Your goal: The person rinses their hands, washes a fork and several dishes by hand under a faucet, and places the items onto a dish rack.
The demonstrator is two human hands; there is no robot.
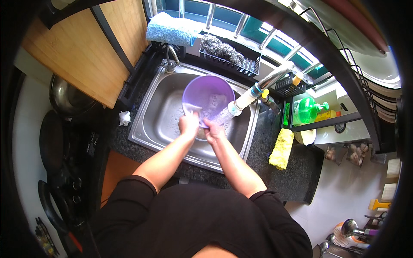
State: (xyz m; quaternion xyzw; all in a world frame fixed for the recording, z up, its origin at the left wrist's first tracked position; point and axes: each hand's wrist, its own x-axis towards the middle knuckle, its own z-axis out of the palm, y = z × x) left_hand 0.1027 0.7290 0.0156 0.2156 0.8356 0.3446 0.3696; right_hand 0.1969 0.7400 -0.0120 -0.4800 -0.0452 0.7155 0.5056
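A round purple plastic bowl (206,84) is tilted inside the stainless steel sink (163,106), with some water in it. At its near left rim is my left hand (189,125), fingers curled next to a pale, wet, sheet-like patch (193,109); whether this is a separate thing or water is unclear. My right hand (214,131) pinches the near purple edge between thumb and fingers. Water streams from the white spray head (237,107) of a faucet into the bowl, close above my right hand. A curved pale edge shows below and between my hands, partly hidden.
A small metal tap (170,61) rises at the sink's back left corner. Behind the sink, a black rack (253,67) holds steel scrubbers (222,50). A blue towel (172,29) hangs nearby. Right lie a yellow cloth (281,149) and a green bottle (305,109); crumpled white tissue (124,118) lies left.
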